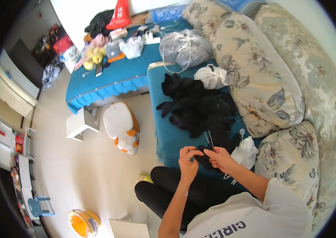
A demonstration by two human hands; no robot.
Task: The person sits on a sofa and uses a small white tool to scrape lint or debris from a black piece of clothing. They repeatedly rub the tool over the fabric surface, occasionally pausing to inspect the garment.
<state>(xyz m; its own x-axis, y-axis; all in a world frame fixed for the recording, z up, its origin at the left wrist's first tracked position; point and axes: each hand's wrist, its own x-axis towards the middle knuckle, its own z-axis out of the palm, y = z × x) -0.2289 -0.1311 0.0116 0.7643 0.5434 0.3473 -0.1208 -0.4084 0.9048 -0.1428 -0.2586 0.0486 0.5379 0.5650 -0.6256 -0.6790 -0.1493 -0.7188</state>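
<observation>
My left hand (188, 163) pinches the edge of a small black fabric piece (204, 159) above my lap. My right hand (221, 159) grips the same piece from the other side, thumb on top. Out of my right fist points a slim two-pronged metal tool (211, 138), its tips away from me; its exact kind is too small to tell. Just beyond my hands, a heap of black fabric pieces (199, 111) lies on the teal sofa cover (163, 134). Beside my right wrist is a crumpled white plastic bag (245, 153).
A knotted white bag (211, 76) and a large stuffed clear bag (186, 49) sit behind the heap. Floral cushions (257, 74) line the right. On the floor stand an animal-shaped stool (119, 120), a white stool (81, 124) and a yellow bucket (92, 218).
</observation>
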